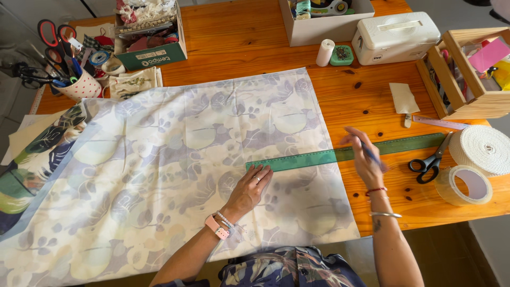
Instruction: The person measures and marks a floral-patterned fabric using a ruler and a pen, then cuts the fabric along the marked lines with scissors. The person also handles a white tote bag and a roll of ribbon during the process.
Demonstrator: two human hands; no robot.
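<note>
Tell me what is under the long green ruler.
The green ruler lies partly on floral fabric, partly on bare wooden table. The left hand presses its end.

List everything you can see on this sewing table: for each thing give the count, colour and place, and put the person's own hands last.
fabric: one, pale floral, spread across table
ruler: one, green, over fabric's right edge
scissors: one, black, right of ruler
tape roll: one, clear, right edge
webbing roll: one, white, right edge
case: one, white, top right
cup: one, spotted, top left, holding scissors
table: one, orange wood
left hand: flat, pressing ruler's end
right hand: holding blue pen at ruler
</note>
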